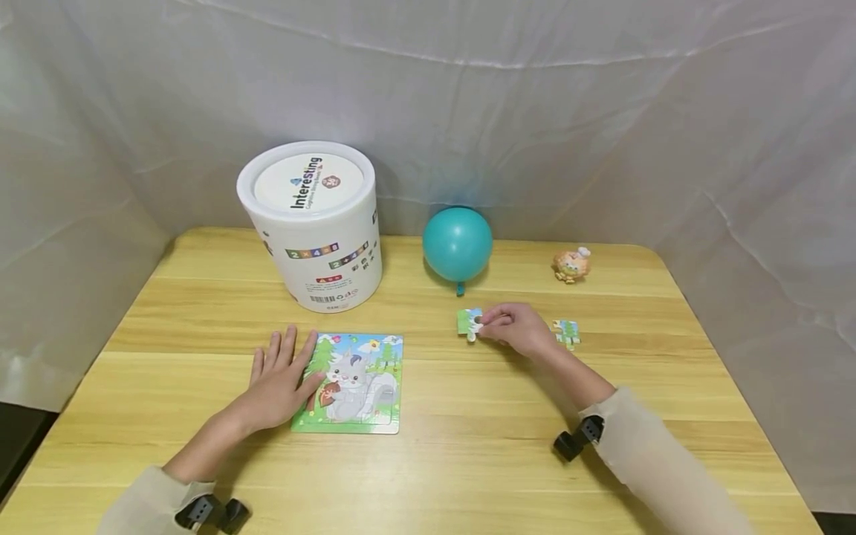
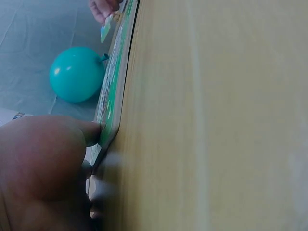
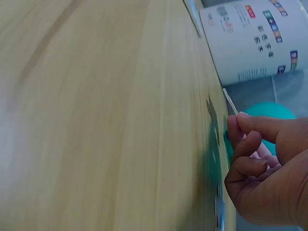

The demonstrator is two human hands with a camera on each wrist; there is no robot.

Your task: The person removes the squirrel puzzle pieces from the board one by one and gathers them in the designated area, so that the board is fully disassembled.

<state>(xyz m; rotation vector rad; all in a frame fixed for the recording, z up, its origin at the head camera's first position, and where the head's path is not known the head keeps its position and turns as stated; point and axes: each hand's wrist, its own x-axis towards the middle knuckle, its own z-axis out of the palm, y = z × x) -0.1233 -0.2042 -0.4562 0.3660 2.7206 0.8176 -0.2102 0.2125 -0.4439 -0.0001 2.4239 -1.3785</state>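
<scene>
A square jigsaw puzzle (image 1: 361, 397) with a grey squirrel picture lies flat at the left of the table. My left hand (image 1: 277, 383) rests at its left side, fingers spread, with the thumb touching the board. Between the thumb and fingertips of my right hand (image 1: 518, 327) is a puzzle piece (image 1: 468, 324), green and white. The right wrist view shows that piece (image 3: 230, 101) edge-on, raised off the wood. To the right of the right hand lies a second puzzle piece (image 1: 568, 333) with blue and green print.
Behind the puzzle stands a white bucket (image 1: 314, 245) with a lid. A teal balloon (image 1: 458, 244) sits at the back middle, just beyond the held piece. A small orange figurine (image 1: 571, 265) stands at the back right. Grey cloth (image 1: 508, 134) hangs behind the wooden table (image 1: 481, 461).
</scene>
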